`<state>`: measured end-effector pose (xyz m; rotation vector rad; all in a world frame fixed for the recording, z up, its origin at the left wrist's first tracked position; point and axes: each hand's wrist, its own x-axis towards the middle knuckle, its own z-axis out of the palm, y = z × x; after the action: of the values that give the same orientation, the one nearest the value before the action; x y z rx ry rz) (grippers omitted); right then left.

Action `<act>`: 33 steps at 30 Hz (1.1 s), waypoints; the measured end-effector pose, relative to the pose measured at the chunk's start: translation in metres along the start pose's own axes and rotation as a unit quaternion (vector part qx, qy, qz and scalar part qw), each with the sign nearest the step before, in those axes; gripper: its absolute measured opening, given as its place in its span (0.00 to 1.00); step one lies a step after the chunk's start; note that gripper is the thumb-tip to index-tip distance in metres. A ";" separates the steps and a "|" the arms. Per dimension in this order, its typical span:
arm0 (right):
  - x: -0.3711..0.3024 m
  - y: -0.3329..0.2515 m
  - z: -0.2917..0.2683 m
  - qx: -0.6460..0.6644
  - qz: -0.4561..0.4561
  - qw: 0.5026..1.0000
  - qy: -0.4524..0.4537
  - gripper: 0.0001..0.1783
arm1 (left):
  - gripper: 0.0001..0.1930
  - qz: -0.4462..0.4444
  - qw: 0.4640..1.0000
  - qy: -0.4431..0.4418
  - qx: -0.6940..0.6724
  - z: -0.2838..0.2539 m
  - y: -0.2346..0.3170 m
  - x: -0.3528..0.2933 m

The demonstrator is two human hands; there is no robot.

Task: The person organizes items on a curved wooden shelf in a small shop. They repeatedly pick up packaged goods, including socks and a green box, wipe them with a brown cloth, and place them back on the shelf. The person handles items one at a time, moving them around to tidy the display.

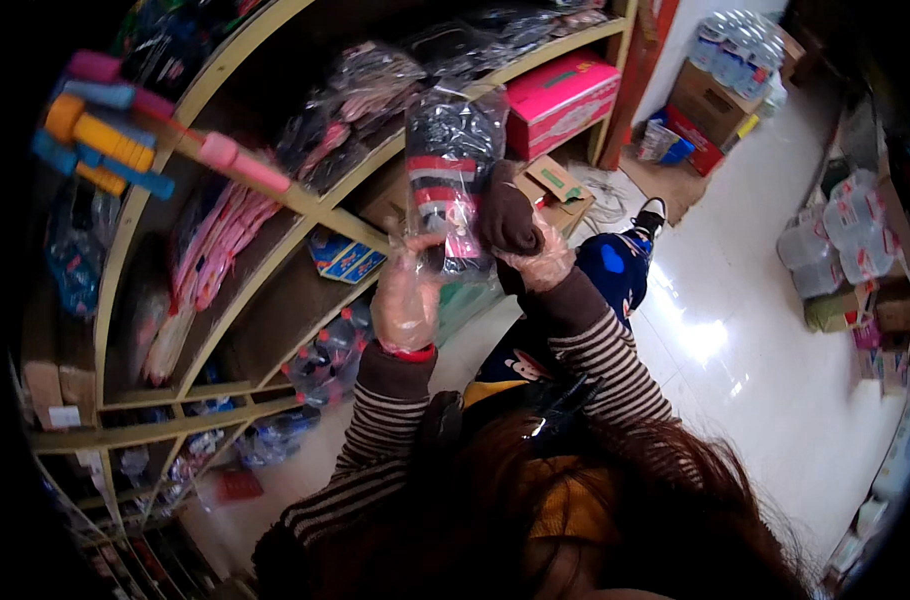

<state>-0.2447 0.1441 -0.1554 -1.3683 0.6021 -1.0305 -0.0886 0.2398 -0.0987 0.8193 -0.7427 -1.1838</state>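
Note:
My left hand (407,300), in a thin clear plastic glove, is closed on the lower left edge of a clear plastic packet (445,195). Dark folded knitwear with red and grey stripes and a pink label shows through the film; its exact kind I cannot tell. My right hand (543,258), gloved the same way, grips a bundled dark brown knit item (512,212) that looks like a rolled sock. That bundle lies against the packet's right side. Both hands are in front of the shelving.
Wooden shelves (320,207) hold packed garments (220,230) and a pink box (563,100). Pink, blue and yellow foam-like pieces (100,125) jut out at upper left. An open carton (557,190) stands beyond my right hand. Bottle packs (740,50) and plastic jugs (845,230) are at right.

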 end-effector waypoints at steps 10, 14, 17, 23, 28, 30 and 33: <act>0.003 -0.009 0.003 -0.014 -0.096 0.992 -0.081 0.28 | 0.44 -0.134 0.962 -0.083 -0.223 -0.023 0.016 0.005; -0.001 -0.024 0.019 0.180 -0.036 0.981 -0.063 0.25 | 0.40 -0.126 0.978 0.016 -0.163 -0.037 0.004 -0.002; 0.010 -0.039 0.015 0.195 0.006 0.979 -0.059 0.25 | 0.38 -0.030 0.997 0.038 -0.054 -0.027 0.006 0.008; 0.004 -0.075 0.031 -0.187 -0.318 0.929 -0.005 0.38 | 0.28 0.108 0.979 0.081 0.155 -0.007 -0.003 0.015; 0.011 -0.053 0.042 -0.284 -0.302 0.909 0.047 0.35 | 0.27 0.060 0.924 0.015 0.377 -0.033 -0.020 0.010; 0.019 -0.059 0.046 -0.263 -0.294 0.918 0.041 0.36 | 0.31 0.034 0.952 -0.017 0.305 -0.019 -0.004 0.000; 0.038 -0.062 0.028 -0.192 -0.250 0.949 0.030 0.37 | 0.29 -0.019 0.967 -0.038 0.251 -0.002 0.010 -0.002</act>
<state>-0.2180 0.1320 -0.0836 -1.8992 0.5271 -1.4139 -0.0827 0.2442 -0.0914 1.2146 -1.1199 -1.0766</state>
